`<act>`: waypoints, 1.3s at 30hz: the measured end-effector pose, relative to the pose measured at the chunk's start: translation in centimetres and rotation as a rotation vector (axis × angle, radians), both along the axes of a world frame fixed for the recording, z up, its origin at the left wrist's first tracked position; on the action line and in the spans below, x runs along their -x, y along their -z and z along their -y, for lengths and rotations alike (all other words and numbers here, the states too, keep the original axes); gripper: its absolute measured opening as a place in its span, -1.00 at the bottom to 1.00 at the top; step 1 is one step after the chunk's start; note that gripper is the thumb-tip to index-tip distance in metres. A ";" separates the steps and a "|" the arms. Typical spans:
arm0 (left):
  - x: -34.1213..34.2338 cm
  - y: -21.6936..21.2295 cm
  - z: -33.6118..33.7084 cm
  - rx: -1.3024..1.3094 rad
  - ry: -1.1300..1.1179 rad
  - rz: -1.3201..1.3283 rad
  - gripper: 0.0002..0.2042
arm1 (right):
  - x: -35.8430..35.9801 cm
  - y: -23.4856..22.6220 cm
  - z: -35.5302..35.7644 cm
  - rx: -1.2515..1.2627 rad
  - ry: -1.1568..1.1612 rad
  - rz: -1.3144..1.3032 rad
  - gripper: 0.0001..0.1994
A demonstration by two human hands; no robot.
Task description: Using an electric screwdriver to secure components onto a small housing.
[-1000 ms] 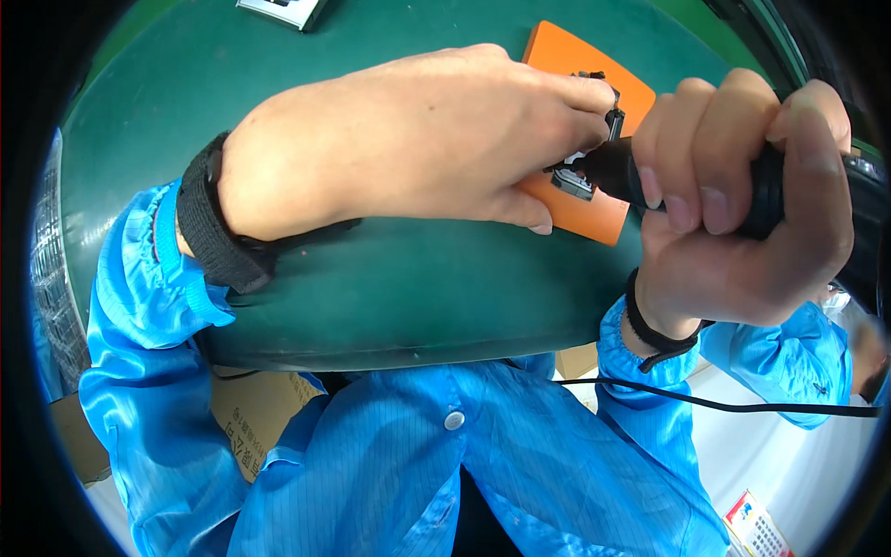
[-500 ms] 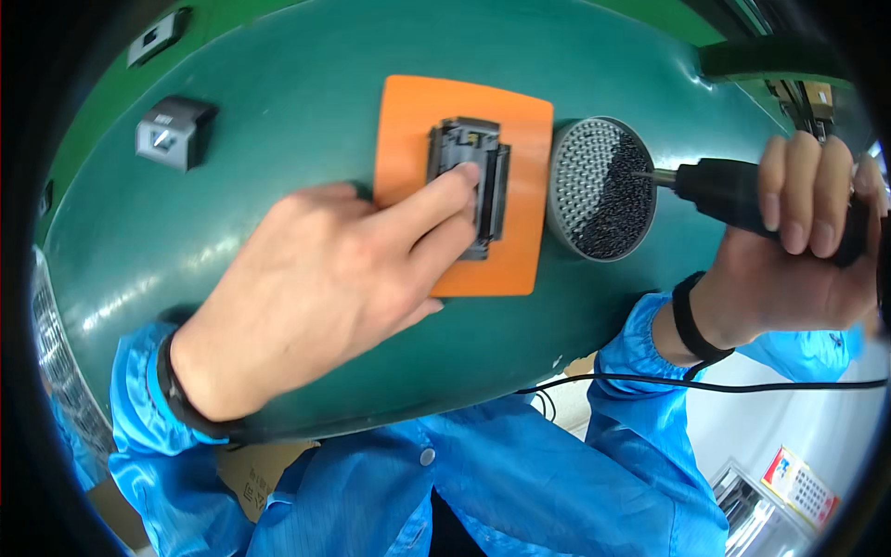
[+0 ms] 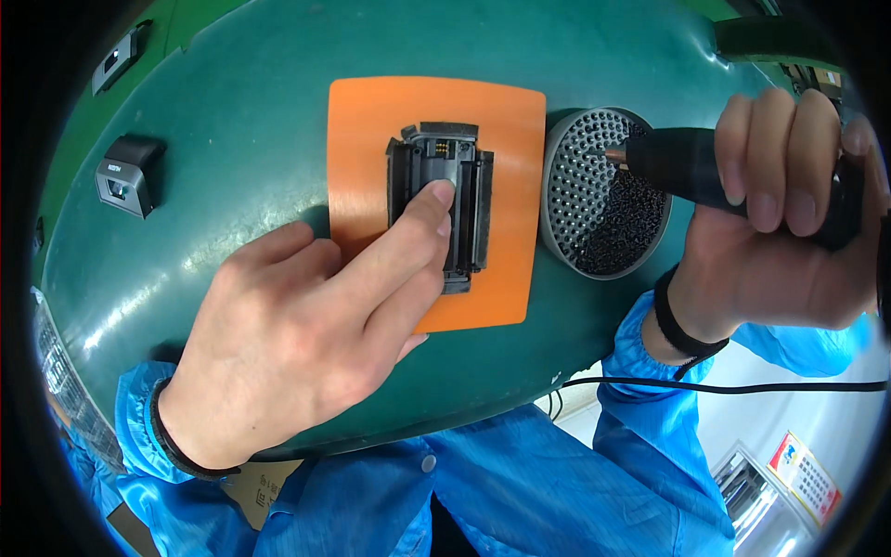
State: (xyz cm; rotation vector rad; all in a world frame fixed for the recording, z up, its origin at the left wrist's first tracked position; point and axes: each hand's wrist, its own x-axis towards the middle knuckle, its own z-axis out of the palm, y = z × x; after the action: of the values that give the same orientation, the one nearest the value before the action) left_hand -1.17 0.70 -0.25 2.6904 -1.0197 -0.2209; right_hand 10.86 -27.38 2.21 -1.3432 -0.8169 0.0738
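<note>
A black plastic housing (image 3: 464,227) with a long recess and small gold contacts lies on an orange mat (image 3: 357,102). My left hand (image 3: 297,320) rests across the mat, its index fingertip pressed into the recess; the thumb is mostly hidden under the hand. My right hand (image 3: 766,255) is wrapped round a black electric screwdriver (image 3: 682,167), held almost level. Its bit points left over a round grey dish (image 3: 569,200) with a perforated plate. Small black screws (image 3: 624,227) are heaped on the dish's near right side. Whether the bit carries a screw is too small to tell.
The green table (image 3: 260,111) carries a grey angular device (image 3: 125,176) at left, with a similar one (image 3: 116,60) beyond it. A dark curved band (image 3: 775,39) crosses the far right. A black cable (image 3: 724,385) runs along the near right side.
The screwdriver bit has shifted from over the black screws to the dish's bare perforated part. Mat and housing appear farther left as the view shifts; my left finger stays on the housing.
</note>
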 end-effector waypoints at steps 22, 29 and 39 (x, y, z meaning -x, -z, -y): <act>2.3 0.1 -0.2 -0.023 -0.044 0.079 -0.35 | -0.6 0.6 -2.8 0.024 0.148 -0.039 -0.72; 1.9 1.5 0.3 0.008 -0.038 0.150 -0.59 | -0.6 -3.3 -2.6 0.012 -0.122 0.024 -0.69; 0.7 1.2 1.8 0.099 -0.030 0.218 -0.75 | 0.8 -1.3 -6.6 0.011 -0.025 -0.005 -0.71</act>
State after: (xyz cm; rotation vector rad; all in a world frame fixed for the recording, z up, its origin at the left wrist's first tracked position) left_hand -1.82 -1.11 -1.42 2.6803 -1.0184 0.1282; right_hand 10.03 -20.74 3.50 -1.3432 -0.8300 0.1018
